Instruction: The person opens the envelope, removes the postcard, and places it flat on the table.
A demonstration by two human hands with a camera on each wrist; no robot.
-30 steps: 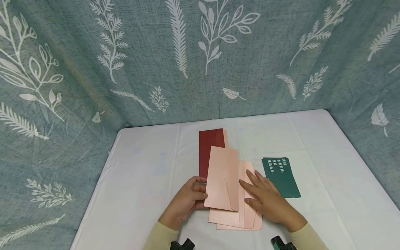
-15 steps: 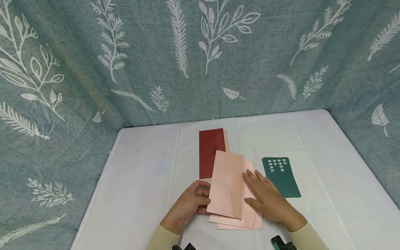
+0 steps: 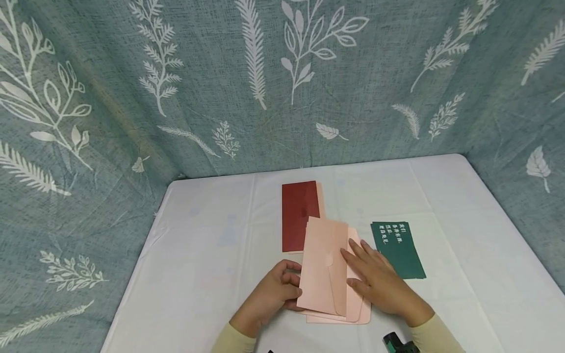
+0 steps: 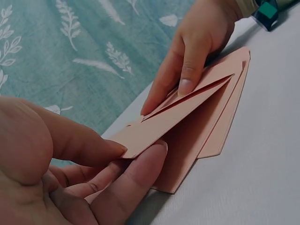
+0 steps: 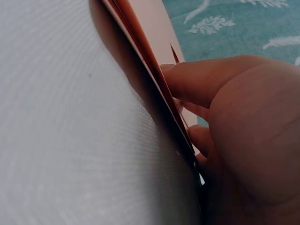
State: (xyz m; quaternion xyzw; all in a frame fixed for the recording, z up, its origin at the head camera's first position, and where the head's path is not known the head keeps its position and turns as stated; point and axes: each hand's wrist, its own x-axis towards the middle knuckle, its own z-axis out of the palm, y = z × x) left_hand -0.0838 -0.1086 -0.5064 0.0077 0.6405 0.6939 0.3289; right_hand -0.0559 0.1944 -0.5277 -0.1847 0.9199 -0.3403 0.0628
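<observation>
At its raised edge, room beneath, the left hand point(image 3: 279, 290) pinches an envelope point(image 3: 323, 267), the right hand point(image 3: 377, 281) outspread.

Plain pale-yellow sleeves point(image 3: 434, 337), angular black wrist-worn device point(image 3: 404, 346), green patch point(image 4: 268, 10) on it

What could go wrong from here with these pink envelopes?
The left hand pinches only one edge of the top pink envelope, so a tight squeeze might crease it. The lower pink envelopes lie unevenly fanned, so they could slide further apart if the right hand pushes sideways. That hand is also close to the green cards and might nudge them out of place.
</observation>
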